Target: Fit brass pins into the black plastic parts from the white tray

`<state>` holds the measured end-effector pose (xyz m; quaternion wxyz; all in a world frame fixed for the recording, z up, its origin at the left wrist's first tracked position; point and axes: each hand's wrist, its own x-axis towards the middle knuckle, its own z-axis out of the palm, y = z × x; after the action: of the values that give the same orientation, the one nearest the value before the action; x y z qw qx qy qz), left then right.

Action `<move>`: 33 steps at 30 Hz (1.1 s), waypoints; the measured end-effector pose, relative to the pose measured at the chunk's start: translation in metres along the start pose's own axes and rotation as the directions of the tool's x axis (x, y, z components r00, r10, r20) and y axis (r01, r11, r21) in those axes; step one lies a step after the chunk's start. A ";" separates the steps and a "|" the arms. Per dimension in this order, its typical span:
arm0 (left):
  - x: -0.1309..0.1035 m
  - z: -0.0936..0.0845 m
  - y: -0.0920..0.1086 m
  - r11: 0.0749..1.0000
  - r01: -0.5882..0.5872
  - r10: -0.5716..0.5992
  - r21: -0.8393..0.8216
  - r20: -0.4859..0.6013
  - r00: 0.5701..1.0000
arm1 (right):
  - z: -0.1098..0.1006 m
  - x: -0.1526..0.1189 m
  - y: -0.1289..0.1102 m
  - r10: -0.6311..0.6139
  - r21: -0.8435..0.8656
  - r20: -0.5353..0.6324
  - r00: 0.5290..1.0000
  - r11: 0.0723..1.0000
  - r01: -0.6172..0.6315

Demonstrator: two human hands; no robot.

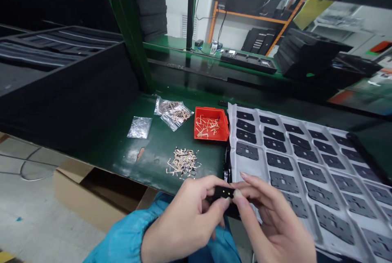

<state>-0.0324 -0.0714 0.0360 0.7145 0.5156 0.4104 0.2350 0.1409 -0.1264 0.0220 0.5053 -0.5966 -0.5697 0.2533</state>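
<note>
Two bare hands are pinching a small black part point(221, 190) at the near edge of a glossy green desk point(159, 148).
The left hand point(186, 218) is gripping this dark, oblong piece between thumb and curled fingers, while the right hand point(272, 218) is pressing thumb and fingertips at its other end; two gold dots are showing between them. Beyond, thin beige strips point(183, 162) are lying in a loose heap, more are tangling inside a red bin point(211, 137), clear crinkled bags point(176, 114) are resting beside it, and flat black plates point(280, 161) are lining a pale, ridged tray point(248, 167).
</note>
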 end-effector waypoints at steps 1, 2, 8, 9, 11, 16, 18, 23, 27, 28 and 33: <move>-0.001 0.000 0.001 1.000 0.000 0.000 -0.002 0.000 1.000 | 0.001 -0.001 0.000 -0.012 -0.018 -0.003 1.000 1.000 0.012; -0.002 0.001 0.003 1.000 -0.003 0.003 -0.006 0.000 1.000 | 0.001 -0.001 0.000 -0.026 -0.036 -0.003 1.000 0.999 0.026; -0.006 0.000 0.007 0.999 -0.035 0.035 0.002 0.001 0.999 | 0.002 -0.002 -0.004 -0.083 -0.054 0.012 0.997 0.995 0.083; -0.007 0.000 0.008 0.999 -0.032 0.032 0.005 0.000 0.999 | 0.002 -0.001 -0.006 -0.080 -0.052 0.015 0.997 0.995 0.081; -0.007 0.000 0.009 1.000 -0.025 0.025 0.006 0.000 1.000 | 0.003 0.000 -0.007 -0.080 -0.053 0.022 0.997 0.995 0.081; -0.008 0.000 0.008 0.999 -0.032 0.032 0.006 -0.009 0.999 | 0.007 -0.004 -0.005 -0.102 -0.111 -0.001 0.995 0.989 0.101; -0.008 -0.002 0.005 0.999 -0.042 0.043 0.026 -0.020 0.999 | 0.009 -0.005 -0.005 -0.126 -0.138 -0.019 0.992 0.983 0.123; -0.009 -0.003 -0.004 0.978 -0.112 0.128 0.177 -0.083 0.988 | 0.014 -0.003 -0.012 -0.265 -0.261 -0.001 0.964 0.931 0.255; -0.011 -0.002 -0.007 0.941 -0.177 0.224 0.287 -0.140 0.965 | 0.019 -0.002 -0.016 -0.359 -0.444 -0.032 0.933 0.841 0.308; -0.011 -0.002 -0.008 0.933 -0.190 0.246 0.307 -0.155 0.957 | 0.019 -0.003 -0.015 -0.347 -0.504 -0.060 0.936 0.820 0.272; -0.006 -0.005 -0.012 0.903 -0.210 0.301 0.374 -0.203 0.932 | 0.017 -0.008 -0.003 -0.163 -0.558 -0.272 0.949 0.830 -0.018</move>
<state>-0.0414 -0.0772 0.0266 0.5163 0.6480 0.4623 0.3159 0.1230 -0.1295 0.0168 0.4028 -0.7267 -0.5552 -0.0380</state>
